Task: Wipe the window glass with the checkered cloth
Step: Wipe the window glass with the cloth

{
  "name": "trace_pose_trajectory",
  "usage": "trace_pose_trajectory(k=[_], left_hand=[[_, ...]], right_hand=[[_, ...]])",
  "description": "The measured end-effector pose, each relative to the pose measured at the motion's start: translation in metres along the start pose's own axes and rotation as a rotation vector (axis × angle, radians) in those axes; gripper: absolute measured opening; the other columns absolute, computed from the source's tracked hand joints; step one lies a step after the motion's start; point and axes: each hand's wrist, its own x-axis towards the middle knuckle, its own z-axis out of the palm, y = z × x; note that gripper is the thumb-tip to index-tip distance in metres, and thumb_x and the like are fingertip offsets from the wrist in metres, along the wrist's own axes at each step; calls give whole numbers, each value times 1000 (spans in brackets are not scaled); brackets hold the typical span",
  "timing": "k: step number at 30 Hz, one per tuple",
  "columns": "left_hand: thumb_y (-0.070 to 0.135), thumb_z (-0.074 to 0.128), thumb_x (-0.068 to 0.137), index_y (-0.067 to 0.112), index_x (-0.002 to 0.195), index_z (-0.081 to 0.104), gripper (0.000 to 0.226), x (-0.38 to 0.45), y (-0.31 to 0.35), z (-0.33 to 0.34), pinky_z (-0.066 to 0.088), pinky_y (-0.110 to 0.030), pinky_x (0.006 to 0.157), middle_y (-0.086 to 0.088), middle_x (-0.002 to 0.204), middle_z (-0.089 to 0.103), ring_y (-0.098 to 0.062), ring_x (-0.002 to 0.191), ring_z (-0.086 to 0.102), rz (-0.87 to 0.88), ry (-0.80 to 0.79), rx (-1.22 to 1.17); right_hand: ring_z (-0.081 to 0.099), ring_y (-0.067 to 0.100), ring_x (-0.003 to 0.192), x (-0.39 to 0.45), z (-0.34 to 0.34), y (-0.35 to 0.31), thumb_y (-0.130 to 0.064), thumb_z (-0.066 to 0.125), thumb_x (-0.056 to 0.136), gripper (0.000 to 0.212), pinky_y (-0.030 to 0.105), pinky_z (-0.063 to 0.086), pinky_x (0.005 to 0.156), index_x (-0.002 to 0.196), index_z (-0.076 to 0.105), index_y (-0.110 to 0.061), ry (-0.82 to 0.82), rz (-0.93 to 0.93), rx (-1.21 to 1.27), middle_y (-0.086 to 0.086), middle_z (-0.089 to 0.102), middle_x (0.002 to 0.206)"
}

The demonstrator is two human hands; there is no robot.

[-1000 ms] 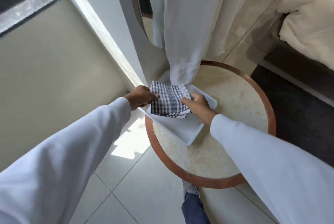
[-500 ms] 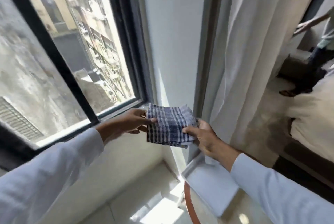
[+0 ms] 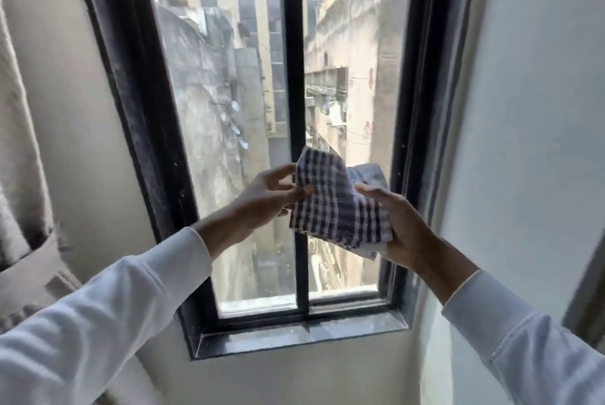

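The folded blue-and-white checkered cloth (image 3: 337, 205) hangs in the air in front of the window. My left hand (image 3: 265, 201) pinches its left edge between thumb and fingers. My right hand (image 3: 402, 234) supports it from the right and below, with fingers under the fold. The window glass (image 3: 226, 103) is a tall pane set in a black frame, split by a black vertical bar (image 3: 296, 77). The cloth sits level with the lower part of the right pane, and I cannot tell whether it touches the glass.
A black sill (image 3: 294, 336) runs along the window's bottom. A beige curtain (image 3: 23, 149) hangs at the left edge. A white wall (image 3: 523, 110) stands close on the right. Buildings show through the glass.
Both hands have lifted the cloth from the tray on the round table up to the window. The view has swung up from the table to face the window head-on.
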Motion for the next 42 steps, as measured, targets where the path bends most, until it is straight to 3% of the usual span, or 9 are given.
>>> trace_pose_trajectory(k=[9,14,16,23,26,31,33,36,42], left_hand=[[39,64,106,24,131,68,29,37,-61,-86,62,-33,86,-13,122,81,-21,107,76,-38,443,300],[51,42,112,15,162,45,62,84,-65,-176,41,-55,124,-13,172,40,-35,158,42,267,885,1157],[49,42,113,8,168,33,69,108,-56,-211,27,-47,132,-15,182,18,-36,167,26,338,954,1238],[47,35,113,2,173,7,80,164,-40,-264,-5,-36,138,-21,183,-4,-35,171,0,416,977,1088],[56,24,111,4,174,3,84,165,-43,-264,-10,-30,136,-19,183,-6,-32,172,-3,460,989,1033],[68,11,104,6,174,-4,94,163,-44,-265,-13,-28,135,-13,184,-12,-24,171,-10,519,928,943],[65,15,103,6,174,-4,94,162,-42,-264,-12,-30,135,-13,184,-13,-26,172,-10,497,921,944],[65,16,104,7,174,-3,93,162,-43,-265,-12,-30,135,-13,184,-12,-27,172,-9,513,928,942],[73,10,102,4,174,-1,99,163,-44,-265,-9,-33,137,-15,184,-10,-28,172,-6,533,926,938]], right_hand=[[80,40,111,148,51,60,-7,63,106,20,55,67,91,124,73,-6,263,-159,-120,29,76,128],[70,-11,118,240,84,31,6,51,95,55,17,62,96,148,62,-3,561,-924,-731,9,74,135],[56,13,149,284,92,11,9,51,88,71,39,49,123,157,54,-8,508,-1143,-1105,12,61,157],[29,39,164,366,88,59,-72,52,99,83,56,10,136,167,40,-27,488,-1053,-2002,10,35,176],[35,32,162,390,110,33,-57,50,106,62,48,5,137,161,48,-29,354,-1284,-2010,2,42,173],[33,24,159,377,72,20,-52,56,105,59,33,4,135,159,53,-28,855,-1119,-1817,8,24,180],[40,12,149,347,65,79,-59,71,91,51,22,19,130,138,72,-41,635,-1098,-2072,12,3,183],[53,28,150,370,79,48,-15,67,99,51,53,39,127,149,64,-22,75,-1451,-2092,4,51,167],[26,30,166,359,68,24,-33,54,109,60,55,25,133,166,41,-22,703,-1152,-1808,4,37,176]])
